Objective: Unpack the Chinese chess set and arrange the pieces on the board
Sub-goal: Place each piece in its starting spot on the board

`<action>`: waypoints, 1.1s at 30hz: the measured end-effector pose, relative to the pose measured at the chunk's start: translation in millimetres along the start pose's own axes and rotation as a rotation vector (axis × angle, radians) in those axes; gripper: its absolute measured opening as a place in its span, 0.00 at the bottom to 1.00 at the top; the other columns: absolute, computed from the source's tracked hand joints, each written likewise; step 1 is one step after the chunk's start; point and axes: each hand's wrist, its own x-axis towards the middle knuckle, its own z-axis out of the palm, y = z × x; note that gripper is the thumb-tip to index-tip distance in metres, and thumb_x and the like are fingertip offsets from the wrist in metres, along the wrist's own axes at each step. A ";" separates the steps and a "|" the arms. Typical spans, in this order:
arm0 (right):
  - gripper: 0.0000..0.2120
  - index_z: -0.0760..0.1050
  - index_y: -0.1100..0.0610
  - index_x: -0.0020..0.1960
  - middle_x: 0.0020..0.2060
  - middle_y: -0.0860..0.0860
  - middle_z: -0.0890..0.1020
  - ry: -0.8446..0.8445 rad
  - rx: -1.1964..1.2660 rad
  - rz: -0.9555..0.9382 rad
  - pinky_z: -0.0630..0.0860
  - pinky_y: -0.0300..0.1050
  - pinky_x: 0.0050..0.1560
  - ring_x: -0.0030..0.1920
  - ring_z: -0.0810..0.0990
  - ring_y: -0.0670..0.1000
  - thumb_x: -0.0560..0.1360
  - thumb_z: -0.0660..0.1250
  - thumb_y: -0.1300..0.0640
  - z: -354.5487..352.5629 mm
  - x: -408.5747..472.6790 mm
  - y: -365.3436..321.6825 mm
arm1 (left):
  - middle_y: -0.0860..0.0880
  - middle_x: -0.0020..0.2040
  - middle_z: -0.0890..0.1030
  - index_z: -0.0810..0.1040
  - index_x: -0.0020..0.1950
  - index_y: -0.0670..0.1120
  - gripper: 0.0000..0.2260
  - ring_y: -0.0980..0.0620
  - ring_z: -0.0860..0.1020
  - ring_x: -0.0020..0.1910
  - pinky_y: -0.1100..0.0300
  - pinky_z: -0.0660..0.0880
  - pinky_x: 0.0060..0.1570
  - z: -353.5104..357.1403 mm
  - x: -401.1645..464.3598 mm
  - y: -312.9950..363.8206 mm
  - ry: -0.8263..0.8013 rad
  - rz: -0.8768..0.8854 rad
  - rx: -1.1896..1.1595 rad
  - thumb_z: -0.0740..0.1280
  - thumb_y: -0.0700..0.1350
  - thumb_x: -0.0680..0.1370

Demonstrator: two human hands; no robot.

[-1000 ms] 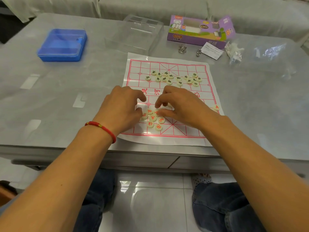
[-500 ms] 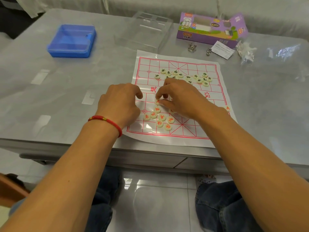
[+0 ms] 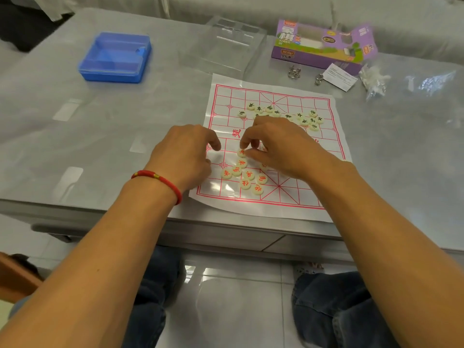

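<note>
A white paper board [image 3: 324,156] with a red grid lies on the grey table. Several cream discs with red characters [image 3: 247,175] are bunched on its near left part. Several cream discs with dark characters [image 3: 305,120] lie scattered on the far half. My right hand [image 3: 281,146] hovers over the board's middle and pinches one red-character piece [image 3: 241,152] between thumb and forefinger. My left hand [image 3: 184,156] sits at the board's left edge with its fingers curled; nothing shows in them. Some pieces are hidden under my right hand.
A blue plastic case [image 3: 115,57] stands at the far left. A clear plastic lid [image 3: 226,46] and a purple game box [image 3: 324,46] lie beyond the board, with metal rings [image 3: 294,71], a paper slip [image 3: 340,76] and crumpled clear bags [image 3: 374,79]. The table's front edge is close to me.
My right hand moved up from the red cluster toward the board's middle with one red piece pinched. My left hand stayed at the board's left edge.
</note>
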 end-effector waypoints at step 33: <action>0.15 0.80 0.51 0.51 0.45 0.45 0.75 0.120 -0.031 0.074 0.74 0.42 0.45 0.45 0.75 0.47 0.76 0.67 0.40 14.3 17.1 -31.1 | 0.47 0.64 0.76 0.70 0.72 0.53 0.26 0.44 0.74 0.63 0.47 0.75 0.60 0.4 -10.1 -17.2 -0.030 -0.093 0.022 0.72 0.52 0.76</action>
